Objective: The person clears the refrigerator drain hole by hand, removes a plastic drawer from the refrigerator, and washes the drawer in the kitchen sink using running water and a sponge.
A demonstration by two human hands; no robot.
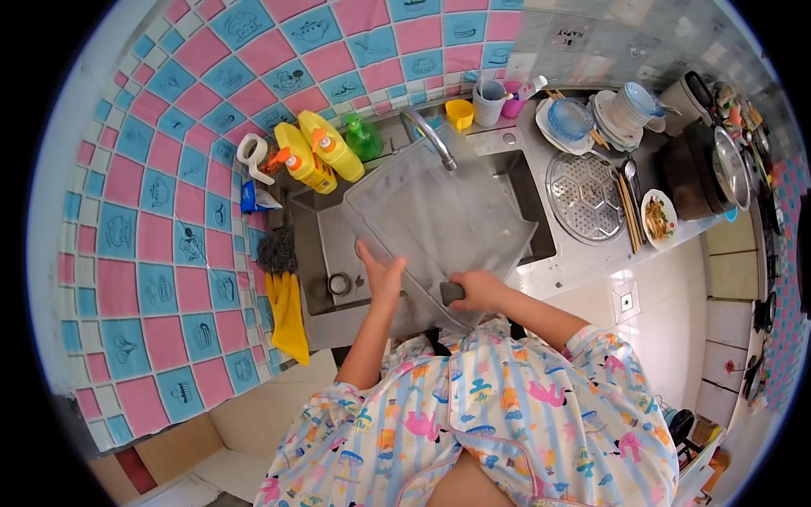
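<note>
A large clear plastic container (435, 207) lies tilted across the double sink (312, 296), under the faucet (441, 152). My left hand (383, 277) grips its near left edge; some of the fingers are hidden. In my right hand (481, 291) is a dark grey-green sponge (452, 293), held against the near part of the container. A drain strainer (339, 284) shows in the left basin, beside my left hand.
Yellow detergent bottles (336, 152) and a green pump bottle (363, 138) stand behind the sink at left. Yellow gloves (285, 313) hang at the left edge. Right of the sink are a perforated steamer plate (585, 196), chopsticks (629, 215), stacked dishes (621, 114) and a plate of food (657, 218).
</note>
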